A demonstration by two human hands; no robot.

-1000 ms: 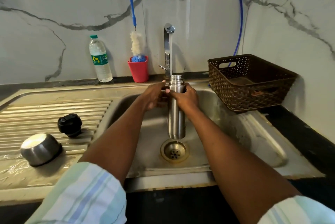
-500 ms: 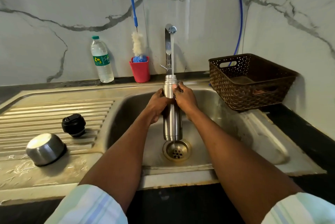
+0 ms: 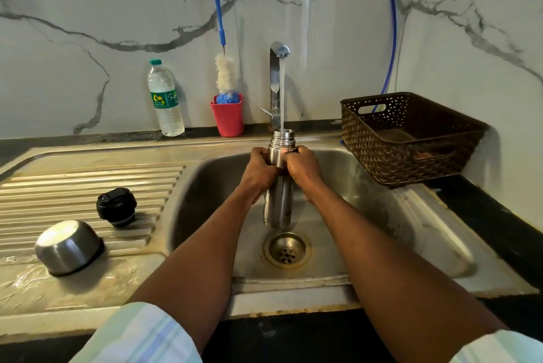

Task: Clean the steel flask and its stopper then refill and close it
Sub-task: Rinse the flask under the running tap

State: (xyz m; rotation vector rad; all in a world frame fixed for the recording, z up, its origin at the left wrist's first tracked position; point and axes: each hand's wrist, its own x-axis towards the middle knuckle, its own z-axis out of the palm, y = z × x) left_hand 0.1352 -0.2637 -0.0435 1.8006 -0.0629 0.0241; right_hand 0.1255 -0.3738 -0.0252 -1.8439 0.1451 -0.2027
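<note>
Soft, even light fills the room. Glare streaks the steel drainboard (image 3: 88, 183) and upturned steel cup (image 3: 68, 246). The basket (image 3: 411, 139) throws shadow on the wall. Edges bow outward, wide-angle; sleeves (image 3: 141, 336) look blurred.

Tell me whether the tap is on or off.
On. A stream of water falls from the tap spout straight into the open mouth of the flask, which both hands hold upright over the sink.

Brushed steel flask (image 3: 278, 204) with dull sheen; stained, scuffed steel sink (image 3: 382, 215); matt black plastic stopper (image 3: 116, 206); shiny steel cup (image 3: 68, 246); brown woven-look plastic basket (image 3: 411, 142); glossy veined marble wall (image 3: 88, 10).
</note>
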